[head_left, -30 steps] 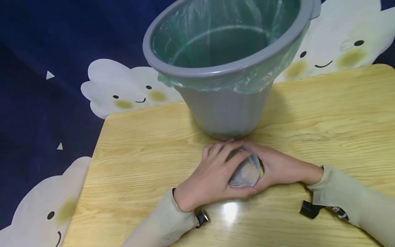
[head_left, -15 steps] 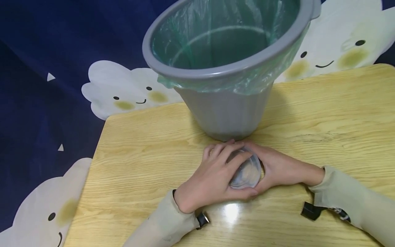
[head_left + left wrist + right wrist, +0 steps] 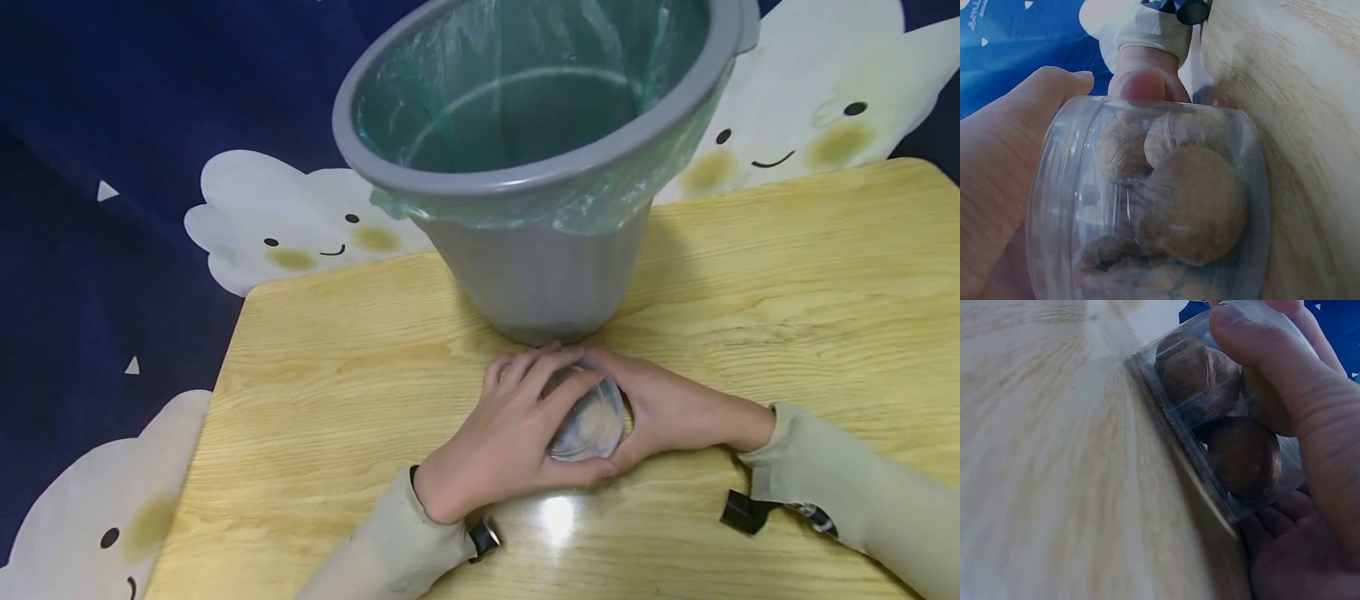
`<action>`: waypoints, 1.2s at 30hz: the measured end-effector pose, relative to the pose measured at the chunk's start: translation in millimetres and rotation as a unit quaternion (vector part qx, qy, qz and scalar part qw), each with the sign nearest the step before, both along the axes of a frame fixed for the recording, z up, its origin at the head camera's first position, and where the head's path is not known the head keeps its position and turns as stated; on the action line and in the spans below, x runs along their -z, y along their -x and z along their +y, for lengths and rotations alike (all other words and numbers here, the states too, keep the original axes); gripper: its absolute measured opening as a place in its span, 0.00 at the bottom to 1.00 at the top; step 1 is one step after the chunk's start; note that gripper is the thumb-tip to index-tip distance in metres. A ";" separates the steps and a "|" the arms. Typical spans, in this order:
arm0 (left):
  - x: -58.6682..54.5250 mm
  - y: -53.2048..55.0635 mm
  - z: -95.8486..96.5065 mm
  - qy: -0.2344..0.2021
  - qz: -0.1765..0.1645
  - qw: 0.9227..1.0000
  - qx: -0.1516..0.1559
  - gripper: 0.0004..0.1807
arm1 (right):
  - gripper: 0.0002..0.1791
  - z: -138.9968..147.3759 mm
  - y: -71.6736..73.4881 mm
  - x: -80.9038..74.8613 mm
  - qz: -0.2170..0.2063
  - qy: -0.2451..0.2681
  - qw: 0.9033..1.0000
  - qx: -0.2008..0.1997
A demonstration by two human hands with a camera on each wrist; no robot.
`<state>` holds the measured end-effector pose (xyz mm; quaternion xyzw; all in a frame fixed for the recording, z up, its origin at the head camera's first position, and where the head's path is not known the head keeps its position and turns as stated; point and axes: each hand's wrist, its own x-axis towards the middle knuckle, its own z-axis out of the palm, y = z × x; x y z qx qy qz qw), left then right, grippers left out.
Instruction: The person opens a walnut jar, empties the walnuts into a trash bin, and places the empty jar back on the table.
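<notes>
A clear plastic jar [image 3: 592, 429] stands upright on the wooden table, in front of the bin. Several round brown walnut-like pieces [image 3: 1200, 206] show through its wall. My left hand [image 3: 498, 442] grips the jar's top, fingers spread across it from the left and thumb along the near side. From the right, my right hand [image 3: 667, 408] wraps the jar's side, its thumb meeting the left thumb at the front. Close to the table, the right thumb [image 3: 1260, 350] lies against the jar wall in the right wrist view. The right hand's other fingers are mostly hidden behind the jar in the head view.
Just beyond the hands stands a grey bin [image 3: 555, 267] lined with a green plastic bag [image 3: 585, 212]. The wooden table [image 3: 337, 400] ends at the left and far edges against a dark blue cloth [image 3: 97, 275] with white smiling clouds.
The head view has shifted slightly, so everything appears a little further left. Both hands keep the same hold on the jar, which stays in place on the table.
</notes>
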<state>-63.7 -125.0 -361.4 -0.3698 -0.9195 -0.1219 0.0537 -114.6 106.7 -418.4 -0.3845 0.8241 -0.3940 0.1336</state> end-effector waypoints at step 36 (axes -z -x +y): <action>0.1 -0.4 -1.0 0.012 0.019 1.000 -0.002 0.44 | 0.66 -3.4 -0.5 -0.9 -0.009 0.000 1.000 0.008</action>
